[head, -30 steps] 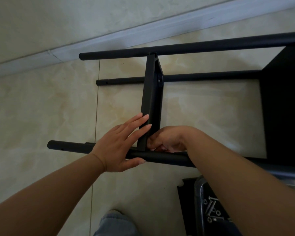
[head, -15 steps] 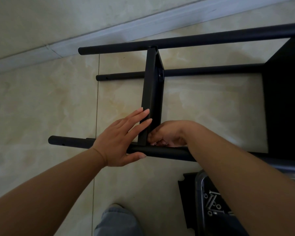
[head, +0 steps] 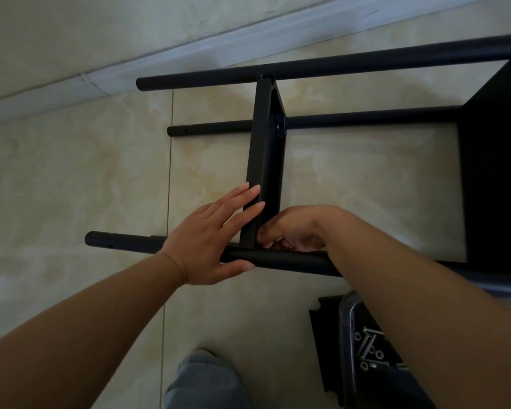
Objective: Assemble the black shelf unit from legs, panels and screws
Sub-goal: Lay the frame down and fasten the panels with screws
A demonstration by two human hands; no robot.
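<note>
Against the panel point(head: 264, 160), left hand point(head: 210, 243) presses with straight fingers; right hand point(head: 295, 230) beside it, grip hidden, cannot tell.

a glossy cream marble-patterned tile floor point(head: 71, 178) fills most of the view, crossed by a thin dark grout line point(head: 169, 184). along its far edge runs a pale grey-white skirting board point(head: 189, 59), and above that stands a plain off-white wall point(head: 86, 28). the light is dim and soft.
</note>
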